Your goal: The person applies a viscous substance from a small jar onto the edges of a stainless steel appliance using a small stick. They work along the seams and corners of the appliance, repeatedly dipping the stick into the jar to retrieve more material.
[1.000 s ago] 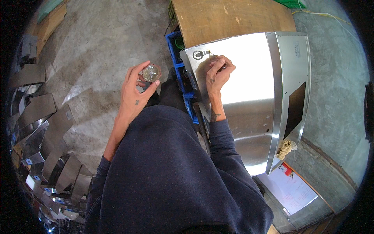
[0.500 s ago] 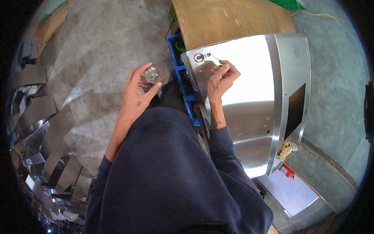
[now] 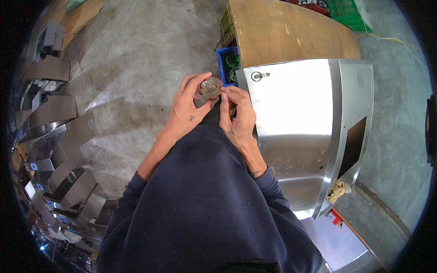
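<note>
The dark sweater [image 3: 205, 195] fills the near part, with both forearms reaching ahead. The left hand [image 3: 185, 104] curls around a clear jar [image 3: 209, 87], thumb on the near side and fingers on the far side. The jar hangs in the air in front of the body, its round mouth facing up toward the camera, so its axis runs roughly along the line of sight; any slight tilt is hard to tell.

The right hand [image 3: 237, 111] is just right of the jar, fingertips pinched on a thin stick [image 3: 220, 88] at the jar's right rim. Only a short length shows, pointing forward and left over the mouth.

To the right lies a steel box [image 3: 291, 102]; the round latch [image 3: 257, 76] at its far left corner is ahead and right of the jar, nearer the right hand. Beyond are a blue crate [image 3: 221, 68] and a wooden bench [image 3: 296, 32].
</note>
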`<state>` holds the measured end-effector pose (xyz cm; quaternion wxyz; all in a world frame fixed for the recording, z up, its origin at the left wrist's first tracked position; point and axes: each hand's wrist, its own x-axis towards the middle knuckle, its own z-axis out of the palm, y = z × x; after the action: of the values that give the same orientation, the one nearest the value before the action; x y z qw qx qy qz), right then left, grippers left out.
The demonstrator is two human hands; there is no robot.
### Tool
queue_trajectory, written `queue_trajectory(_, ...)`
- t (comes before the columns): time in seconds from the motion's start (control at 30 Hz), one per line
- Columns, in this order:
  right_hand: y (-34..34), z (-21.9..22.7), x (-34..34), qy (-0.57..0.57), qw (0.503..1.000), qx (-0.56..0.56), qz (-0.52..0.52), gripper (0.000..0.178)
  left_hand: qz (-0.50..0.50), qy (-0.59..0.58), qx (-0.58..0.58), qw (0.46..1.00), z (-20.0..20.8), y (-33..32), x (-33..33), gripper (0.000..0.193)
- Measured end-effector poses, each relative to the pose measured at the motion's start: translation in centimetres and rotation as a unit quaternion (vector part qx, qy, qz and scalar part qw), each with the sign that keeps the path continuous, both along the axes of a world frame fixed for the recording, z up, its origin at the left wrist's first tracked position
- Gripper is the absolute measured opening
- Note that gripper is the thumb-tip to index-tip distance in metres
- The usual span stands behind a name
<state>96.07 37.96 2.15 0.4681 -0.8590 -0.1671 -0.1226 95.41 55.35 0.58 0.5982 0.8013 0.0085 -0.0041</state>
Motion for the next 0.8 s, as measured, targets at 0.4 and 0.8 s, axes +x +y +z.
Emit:
queue_trajectory(0.4, -0.5, -0.3, 0.5, -0.034, 0.999, -0.003, 0.002, 0.021, -0.015, -0.018, 0.0, 1.0, 0.0, -0.4, 0.4, 0.067)
queue_trajectory(0.8, -4.3, 0.8, 1.5, -0.074, 0.995, 0.022, -0.061, 0.016, -0.053, -0.004, -0.006, 0.999, 0.0, -4.6, 3.7, 0.065)
